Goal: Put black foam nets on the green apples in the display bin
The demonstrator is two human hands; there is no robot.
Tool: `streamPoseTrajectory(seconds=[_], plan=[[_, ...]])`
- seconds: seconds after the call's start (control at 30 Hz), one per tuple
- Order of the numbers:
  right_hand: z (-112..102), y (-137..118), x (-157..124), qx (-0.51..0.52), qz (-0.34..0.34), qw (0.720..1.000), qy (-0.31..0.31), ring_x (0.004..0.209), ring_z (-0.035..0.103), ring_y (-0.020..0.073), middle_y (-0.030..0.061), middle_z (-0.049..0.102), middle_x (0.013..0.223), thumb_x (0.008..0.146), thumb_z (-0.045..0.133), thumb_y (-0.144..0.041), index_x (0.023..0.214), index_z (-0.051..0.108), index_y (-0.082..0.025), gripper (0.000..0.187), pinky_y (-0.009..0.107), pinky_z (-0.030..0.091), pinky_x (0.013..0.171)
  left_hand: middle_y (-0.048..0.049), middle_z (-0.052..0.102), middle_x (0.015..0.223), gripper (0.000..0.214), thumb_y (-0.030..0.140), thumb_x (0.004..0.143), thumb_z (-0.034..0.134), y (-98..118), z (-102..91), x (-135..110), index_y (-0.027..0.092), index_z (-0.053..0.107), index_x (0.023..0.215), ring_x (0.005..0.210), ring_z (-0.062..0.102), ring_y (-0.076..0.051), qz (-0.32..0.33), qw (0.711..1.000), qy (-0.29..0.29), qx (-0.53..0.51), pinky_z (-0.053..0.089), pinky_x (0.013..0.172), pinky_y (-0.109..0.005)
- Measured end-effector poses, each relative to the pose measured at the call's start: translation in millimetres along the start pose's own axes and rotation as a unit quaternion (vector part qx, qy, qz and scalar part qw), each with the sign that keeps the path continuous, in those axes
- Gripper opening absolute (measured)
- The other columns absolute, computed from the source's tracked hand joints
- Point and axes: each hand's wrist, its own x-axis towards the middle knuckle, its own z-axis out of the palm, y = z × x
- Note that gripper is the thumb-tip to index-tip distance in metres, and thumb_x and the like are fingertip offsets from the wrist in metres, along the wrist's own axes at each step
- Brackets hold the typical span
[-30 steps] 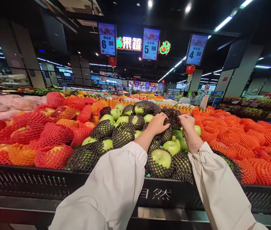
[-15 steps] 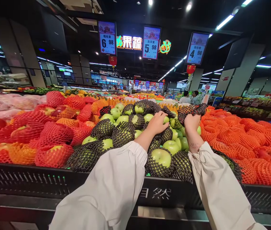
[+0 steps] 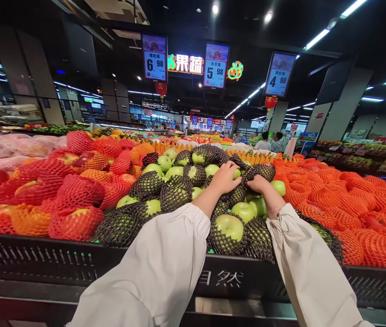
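Both my arms in white sleeves reach over a heap of green apples (image 3: 228,225), many of them wrapped in black foam nets. My left hand (image 3: 225,178) curls its fingers over a bare green apple (image 3: 236,173) near the top of the heap. My right hand (image 3: 258,183) is closed on a black foam net (image 3: 263,171), held right beside that apple and touching my left fingertips. More bare green apples (image 3: 243,210) lie just below my hands.
Red and orange netted fruit (image 3: 77,190) fills the bin to the left, orange netted fruit (image 3: 349,190) the bin to the right. A black crate wall (image 3: 59,259) fronts the display. Price signs (image 3: 215,65) hang overhead. Two people (image 3: 269,141) stand far back.
My right hand lifted the black net up and to the right, then brought it back down left beside the apple under my left hand. My left hand barely moved.
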Motion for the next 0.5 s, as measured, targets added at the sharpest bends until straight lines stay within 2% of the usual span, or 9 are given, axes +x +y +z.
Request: streamPoseTrajectory(seconds=[0.1, 0.17, 0.3, 0.5], plan=[[-2.4, 1.9, 1.2, -0.044, 0.022, 0.999, 0.000, 0.095, 0.072, 0.0307, 0.0203, 0.076, 0.104, 0.075, 0.067, -0.015, 0.099, 0.076, -0.009, 0.027, 0.037, 0.055, 0.084, -0.0105, 0.057, 0.135, 0.035, 0.033, 0.093, 0.058, 0.6, 0.5, -0.5, 0.017, 0.061, 0.124, 0.125, 0.055, -0.029, 0.000, 1.000, -0.002, 0.001, 0.048, 0.109, -0.043], [-2.7, 2.9, 1.3, -0.062, 0.040, 0.997, 0.004, 0.098, 0.072, 0.0330, 0.0234, 0.075, 0.104, 0.076, 0.066, -0.015, 0.100, 0.076, -0.006, 0.028, 0.039, 0.055, 0.086, -0.0107, 0.057, 0.135, 0.034, 0.032, 0.092, 0.058, 0.4, 1.3, -0.8, 0.017, 0.062, 0.123, 0.125, 0.056, -0.029, 0.001, 1.000, -0.003, -0.001, 0.048, 0.110, -0.043], [-0.9, 3.3, -0.5, -0.069, 0.054, 0.996, 0.014, 0.100, 0.072, 0.0323, 0.0217, 0.076, 0.101, 0.074, 0.069, -0.011, 0.100, 0.075, -0.007, 0.027, 0.038, 0.055, 0.086, -0.0097, 0.058, 0.133, 0.030, 0.032, 0.092, 0.058, -1.7, 3.6, -0.6, 0.019, 0.063, 0.119, 0.125, 0.056, -0.028, 0.004, 1.000, 0.003, -0.010, 0.048, 0.110, -0.043], [-2.3, 4.5, -0.2, -0.037, 0.109, 0.990, 0.083, 0.100, 0.073, 0.0364, 0.0253, 0.074, 0.102, 0.065, 0.077, -0.013, 0.100, 0.075, -0.007, 0.035, 0.042, 0.058, 0.084, -0.0102, 0.058, 0.134, 0.030, 0.033, 0.091, 0.059, -4.3, 6.3, 0.4, 0.019, 0.064, 0.118, 0.126, 0.057, -0.027, 0.010, 1.000, 0.003, -0.009, 0.048, 0.111, -0.043]])
